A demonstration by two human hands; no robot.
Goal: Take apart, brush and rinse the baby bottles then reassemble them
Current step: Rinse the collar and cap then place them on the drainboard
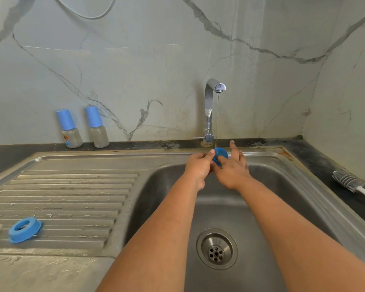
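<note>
Head view: both hands over sink [303, 178] basin, under thin tap [210, 106] stream. Left hand [198, 165] pinches blue collar ring [220, 154] at its edge w/ thumb + fingers; right hand [233, 169] steadies it from the other side, index finger sticking up, other fingers partly hidden so exact grip can't tell. Ring prob light, stiff plastic, slippery when wet — best held by rim, not flat face. 2nd ring [24, 229] lies on drainboard. Two capped bottles [83, 128] stand by wall; brush [349, 182] on counter, far right.
</note>
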